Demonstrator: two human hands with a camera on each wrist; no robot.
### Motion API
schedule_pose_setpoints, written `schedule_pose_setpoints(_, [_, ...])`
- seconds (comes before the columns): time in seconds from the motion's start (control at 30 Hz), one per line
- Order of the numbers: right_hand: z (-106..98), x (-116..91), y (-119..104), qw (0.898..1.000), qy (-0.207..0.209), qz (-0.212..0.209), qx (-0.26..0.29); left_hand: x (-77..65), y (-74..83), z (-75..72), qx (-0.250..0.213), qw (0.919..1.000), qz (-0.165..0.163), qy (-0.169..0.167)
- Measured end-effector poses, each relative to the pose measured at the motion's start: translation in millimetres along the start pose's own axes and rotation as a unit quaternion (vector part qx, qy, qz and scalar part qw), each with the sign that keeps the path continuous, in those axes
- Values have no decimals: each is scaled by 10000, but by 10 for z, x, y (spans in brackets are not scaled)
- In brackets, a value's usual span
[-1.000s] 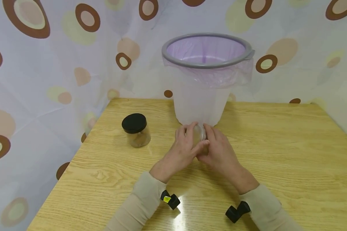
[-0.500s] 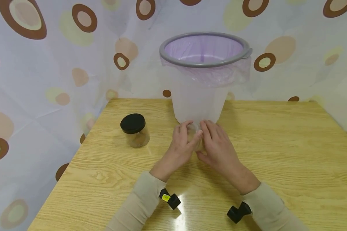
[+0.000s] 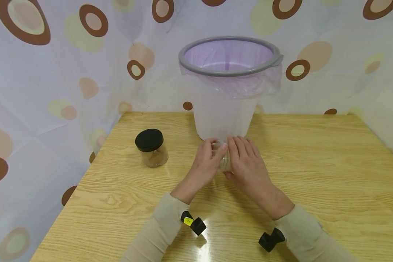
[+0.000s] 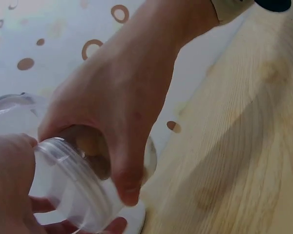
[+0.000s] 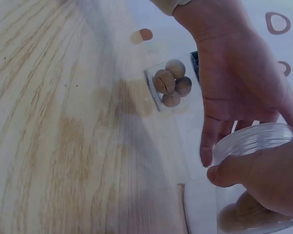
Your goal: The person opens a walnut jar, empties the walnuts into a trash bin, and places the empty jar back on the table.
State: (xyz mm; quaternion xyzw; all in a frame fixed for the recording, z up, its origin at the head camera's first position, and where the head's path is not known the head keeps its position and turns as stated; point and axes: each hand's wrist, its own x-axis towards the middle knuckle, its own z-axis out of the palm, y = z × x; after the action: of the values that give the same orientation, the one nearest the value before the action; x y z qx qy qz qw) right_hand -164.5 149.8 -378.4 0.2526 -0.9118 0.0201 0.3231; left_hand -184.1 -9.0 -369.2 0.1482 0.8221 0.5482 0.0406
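Both hands grip a clear jar (image 3: 225, 163) with a screw-threaded rim, close over the table in front of the bin. My left hand (image 3: 204, 163) holds it at the left, thumb lying across it; its fingers show around the rim in the left wrist view. On the other side my right hand (image 3: 250, 167) wraps the jar's body, partly hiding it. Walnuts (image 5: 254, 212) show through the jar wall in the right wrist view. To the left stands a second clear jar (image 3: 155, 158) with a black lid (image 3: 149, 140) and several walnuts (image 5: 164, 82) inside.
A translucent bin (image 3: 224, 112) with a grey rim (image 3: 230, 74) and a pale purple liner bag (image 3: 239, 85) stands just behind the hands. The wooden table (image 3: 321, 182) stretches to both sides. A patterned curtain (image 3: 65, 65) hangs behind and to the left.
The jar in the hands has shifted and turned a little. My left thumb has moved up off the right hand's side onto the jar, and the right thumb has slid beneath it.
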Motion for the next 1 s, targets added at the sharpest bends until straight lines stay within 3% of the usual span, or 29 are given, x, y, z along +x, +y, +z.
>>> schedule_pose_setpoints(0.13, [-41,-9,18,9999,-148,-25,31,18,-25,-4,281,9992,169,-225])
schedule_pose_setpoints(0.27, [-88,5,27,9997,-153,-63,198,6,-56,28,528,9964,620,-253])
schedule_pose_setpoints(0.37, [-128,32,30,9994,-130,-73,301,-6,-61,58,778,9912,1074,-34])
schedule_pose_setpoints(0.53, [-199,78,35,9990,-254,-20,378,14,-60,98,1372,9723,1814,535])
schedule_pose_setpoints(0.73, [-276,122,43,9932,-636,265,939,24,-67,151,1761,9555,2175,936])
schedule_pose_setpoints(0.8, [-289,134,46,9900,-755,369,1131,21,-70,157,1754,9550,2192,957])
schedule_pose_setpoints(1.0, [-289,139,20,9891,-815,413,1158,21,-91,162,1215,9696,1872,1001])
